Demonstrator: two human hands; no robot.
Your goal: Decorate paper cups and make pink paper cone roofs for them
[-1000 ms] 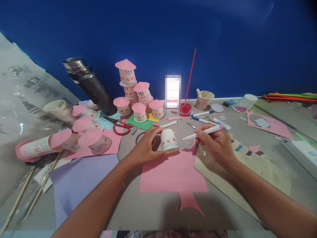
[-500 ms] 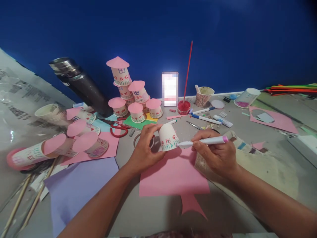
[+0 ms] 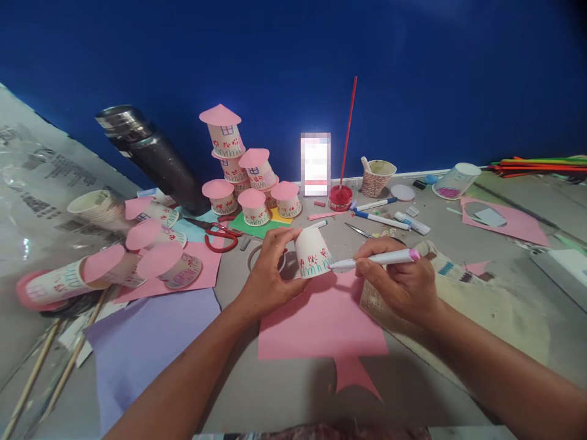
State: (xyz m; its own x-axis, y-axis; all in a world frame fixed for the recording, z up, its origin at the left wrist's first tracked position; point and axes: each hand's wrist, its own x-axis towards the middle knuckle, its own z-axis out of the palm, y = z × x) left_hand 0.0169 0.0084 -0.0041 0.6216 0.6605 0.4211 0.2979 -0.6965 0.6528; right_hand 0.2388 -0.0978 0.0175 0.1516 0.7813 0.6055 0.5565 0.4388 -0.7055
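Observation:
My left hand grips a small white paper cup, turned upside down and tilted, with fingers at its base and thumb near the rim. Green grass strokes and red flowers are drawn round the cup's lower band. My right hand is closed round a white marker with a pink end. Its tip meets the cup's right side, at the grass strokes. Beneath both hands lies a sheet of pink paper. A roll of tape sits partly hidden behind my left hand.
Decorated cups with pink cone roofs are stacked at the back, and others lie at left. Nearby are red-handled scissors, a dark flask, a red pot with a stick, several markers and a beige cloth.
The cup and both hands keep nearly the same place. The marker has shifted very slightly, its tip still at the cup's right side.

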